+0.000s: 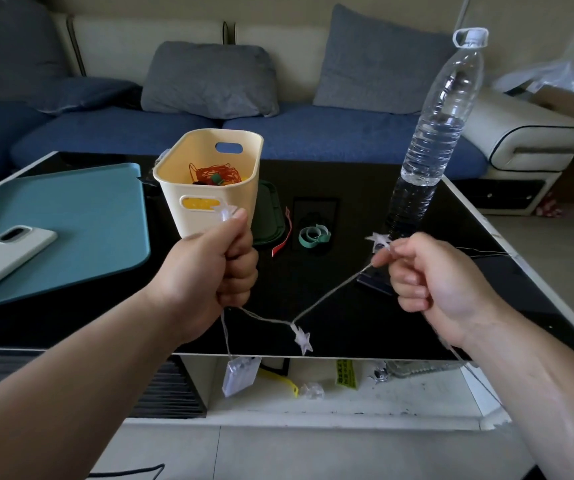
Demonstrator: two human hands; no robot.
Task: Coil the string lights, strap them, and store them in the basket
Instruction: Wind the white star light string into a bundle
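Bottle (431, 133) and basket (174, 195) stand beyond left hand (216, 271) and right hand (434, 275), each grip clasping string lights (302, 339).

Both bare forearms are stretched forward, the left hand (216, 271) closed in a fist around the string lights (302, 338) with its thumb on top, while the right hand (441, 282), well apart at similar height, pinches the same wire between thumb and curled forefinger.

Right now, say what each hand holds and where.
Both hold the string lights. The left hand grips the wire, a star at its thumb; the right hand pinches the wire beside another star.
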